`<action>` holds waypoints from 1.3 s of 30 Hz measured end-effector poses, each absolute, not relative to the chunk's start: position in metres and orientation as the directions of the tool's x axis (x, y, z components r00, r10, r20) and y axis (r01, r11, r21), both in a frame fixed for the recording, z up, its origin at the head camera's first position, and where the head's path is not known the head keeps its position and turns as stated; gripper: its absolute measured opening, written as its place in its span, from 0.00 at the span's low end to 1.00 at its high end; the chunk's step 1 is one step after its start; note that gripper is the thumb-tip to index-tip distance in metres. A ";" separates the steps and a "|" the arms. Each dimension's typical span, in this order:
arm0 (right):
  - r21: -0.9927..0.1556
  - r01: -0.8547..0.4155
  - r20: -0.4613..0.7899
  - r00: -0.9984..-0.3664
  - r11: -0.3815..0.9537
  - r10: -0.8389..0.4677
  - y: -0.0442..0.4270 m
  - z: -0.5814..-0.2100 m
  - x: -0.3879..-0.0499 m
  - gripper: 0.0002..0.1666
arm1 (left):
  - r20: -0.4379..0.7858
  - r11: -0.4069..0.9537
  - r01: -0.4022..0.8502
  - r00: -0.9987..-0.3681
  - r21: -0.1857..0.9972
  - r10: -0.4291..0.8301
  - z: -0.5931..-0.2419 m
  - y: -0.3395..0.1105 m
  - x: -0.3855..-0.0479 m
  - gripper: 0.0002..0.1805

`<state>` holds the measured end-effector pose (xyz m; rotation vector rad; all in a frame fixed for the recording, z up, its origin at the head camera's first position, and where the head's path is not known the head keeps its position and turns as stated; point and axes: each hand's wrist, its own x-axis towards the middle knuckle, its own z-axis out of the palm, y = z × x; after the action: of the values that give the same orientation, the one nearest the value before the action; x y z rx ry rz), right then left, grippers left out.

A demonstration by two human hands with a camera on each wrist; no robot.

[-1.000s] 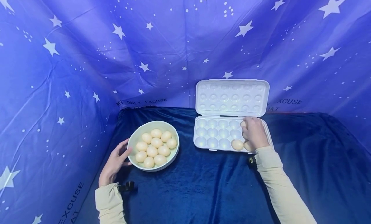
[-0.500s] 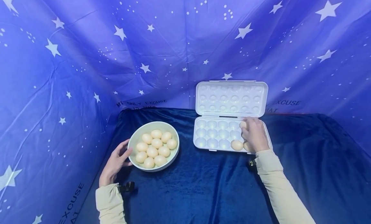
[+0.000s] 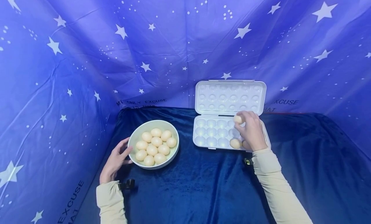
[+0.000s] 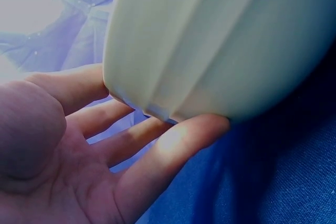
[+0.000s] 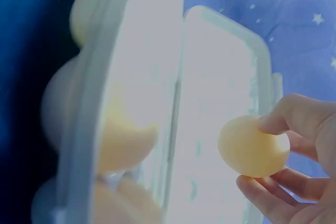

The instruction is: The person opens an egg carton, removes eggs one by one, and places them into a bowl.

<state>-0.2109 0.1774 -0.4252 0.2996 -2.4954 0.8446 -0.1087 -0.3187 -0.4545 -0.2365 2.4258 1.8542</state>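
In the head view, my right hand point(image 3: 252, 131) pinches an egg point(image 3: 238, 119) between thumb and fingers, above the back row of an open white egg carton point(image 3: 217, 141). The right wrist view shows this egg point(image 5: 251, 148) held at the fingertips, with the carton lid behind it. Two eggs lie in the front row, one point(image 3: 235, 143) in plain sight and another point(image 3: 245, 144) partly behind my hand. My left hand point(image 3: 113, 162) holds the side of a pale bowl point(image 3: 166, 165) containing several eggs point(image 3: 152, 150). Its fingers touch the outer wall point(image 4: 210, 40) in the left wrist view.
The carton's dimpled lid point(image 3: 232, 103) stands raised at the back, near a blue star-printed curtain point(image 3: 185, 40). Dark blue velvet cloth point(image 3: 185, 191) covers the table. A small black device point(image 3: 127, 184) sits at the left wrist.
My right hand has risen slightly and moved left, lifting the egg from the carton's back row. The left hand and bowl stay nearly in place.
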 end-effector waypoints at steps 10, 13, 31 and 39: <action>-0.525 -0.432 0.526 -0.842 0.733 -0.120 0.140 -0.411 -0.199 0.19 | -0.162 0.247 -0.174 -0.984 0.953 -0.071 -0.452 -0.319 -0.108 0.29; -0.523 -0.464 0.522 -0.838 0.715 -0.162 0.123 -0.411 -0.194 0.19 | -0.168 0.250 -0.181 -0.983 0.951 -0.073 -0.453 -0.320 -0.108 0.29; -0.482 -0.635 0.559 -0.754 0.604 -0.346 0.035 -0.411 -0.181 0.18 | -0.158 0.260 -0.169 -0.985 0.951 -0.063 -0.455 -0.319 -0.112 0.29; -0.454 -0.678 0.524 -0.728 0.578 -0.442 -0.003 -0.415 -0.174 0.17 | -0.166 0.259 -0.179 -0.983 0.949 -0.073 -0.454 -0.320 -0.110 0.29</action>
<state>-0.1739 -0.0028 -0.4151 0.9096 -2.4581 0.9263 -0.1100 -0.3200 -0.4537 -0.2436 2.4213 1.8446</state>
